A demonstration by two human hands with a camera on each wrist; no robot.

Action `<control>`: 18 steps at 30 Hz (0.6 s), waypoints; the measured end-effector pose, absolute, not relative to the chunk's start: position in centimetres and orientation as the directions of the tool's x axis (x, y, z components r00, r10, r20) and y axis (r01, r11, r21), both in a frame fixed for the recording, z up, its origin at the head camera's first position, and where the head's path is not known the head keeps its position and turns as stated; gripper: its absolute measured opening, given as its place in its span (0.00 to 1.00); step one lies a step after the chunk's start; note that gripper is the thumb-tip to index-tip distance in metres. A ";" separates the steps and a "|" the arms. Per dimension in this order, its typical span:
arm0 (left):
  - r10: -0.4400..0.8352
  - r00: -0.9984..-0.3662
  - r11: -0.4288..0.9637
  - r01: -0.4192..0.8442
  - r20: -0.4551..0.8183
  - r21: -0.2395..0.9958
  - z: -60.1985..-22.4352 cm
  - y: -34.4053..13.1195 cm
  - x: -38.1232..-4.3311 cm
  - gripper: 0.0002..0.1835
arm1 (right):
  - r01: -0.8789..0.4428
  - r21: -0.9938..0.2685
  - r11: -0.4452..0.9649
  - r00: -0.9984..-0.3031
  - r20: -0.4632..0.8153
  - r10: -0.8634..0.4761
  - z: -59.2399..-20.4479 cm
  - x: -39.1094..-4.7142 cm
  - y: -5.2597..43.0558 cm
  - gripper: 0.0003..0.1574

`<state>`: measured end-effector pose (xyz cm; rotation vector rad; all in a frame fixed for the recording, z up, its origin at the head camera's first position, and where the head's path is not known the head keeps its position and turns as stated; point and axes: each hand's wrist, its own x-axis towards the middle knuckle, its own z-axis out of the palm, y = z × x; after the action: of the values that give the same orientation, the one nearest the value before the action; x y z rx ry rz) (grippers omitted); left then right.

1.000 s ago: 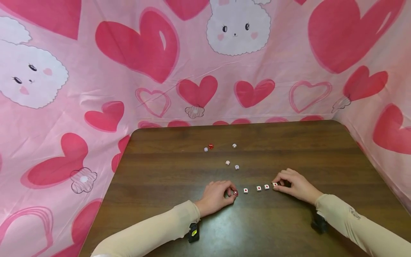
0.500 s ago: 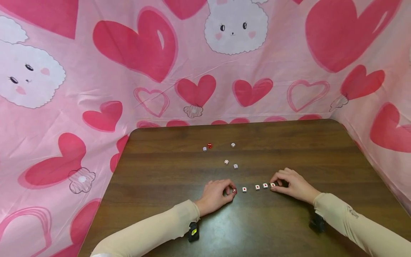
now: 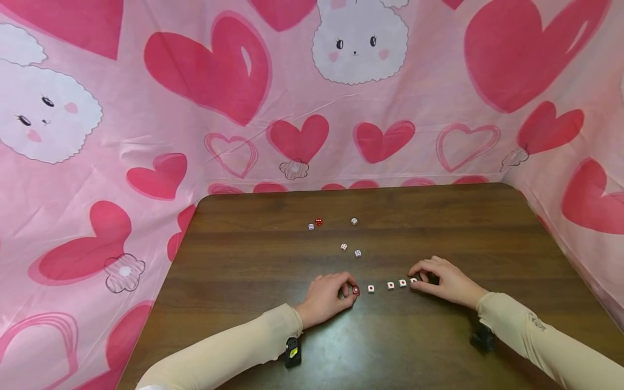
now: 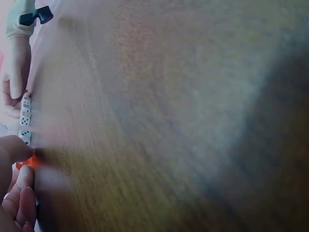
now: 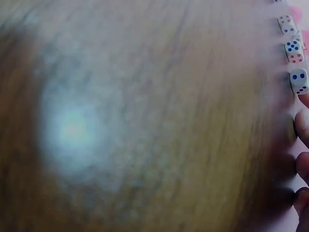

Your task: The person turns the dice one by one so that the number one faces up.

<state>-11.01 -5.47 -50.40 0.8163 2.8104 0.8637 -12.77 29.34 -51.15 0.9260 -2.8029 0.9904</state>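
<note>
My left hand (image 3: 327,299) pinches a red die (image 3: 356,290) between thumb and forefinger at the left end of a row of dice. To its right a white die (image 3: 371,289) sits alone with its red one-spot up. Another white die (image 3: 390,285) and a white die (image 3: 402,283) stand closer together further right. My right hand (image 3: 449,280) holds the white end die (image 3: 413,282) by thumb and forefinger, which partly cover it. In the right wrist view that end die (image 5: 299,81) touches a fingertip. The left wrist view shows the red die (image 4: 25,162) glowing between the fingertips.
Further back on the brown wooden table (image 3: 253,254) lie a red die (image 3: 319,222) beside a white die (image 3: 311,227), and a lone white die (image 3: 354,221). Two more white dice (image 3: 358,253) lie nearer. A pink heart-patterned cloth (image 3: 336,103) hangs around the table.
My right hand has shifted slightly left with the end die, narrowing the gap to its neighbour, and its fingertips cover more of that die. The left hand keeps its pinch on the red die.
</note>
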 end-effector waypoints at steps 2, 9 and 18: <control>0.514 -0.855 0.699 0.465 0.071 0.543 -50.5 -5.5 -11.0 0.10 | -0.531 -0.580 0.618 -0.830 0.207 -0.519 -51.1 -12.7 29.3 0.15; 0.508 -0.858 0.698 0.458 0.069 0.550 -50.6 -5.5 -11.0 0.10 | -0.517 -0.611 0.599 -0.836 0.209 -0.508 -51.0 -12.9 29.3 0.13; 0.511 -0.856 0.697 0.469 0.083 0.542 -50.6 -5.5 -11.0 0.07 | -0.508 -0.617 0.602 -0.837 0.189 -0.513 -51.0 -13.1 29.3 0.11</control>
<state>-11.02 -5.46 -50.58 0.8170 2.8258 0.8715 -13.11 29.32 -50.96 0.8981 -2.8185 1.0816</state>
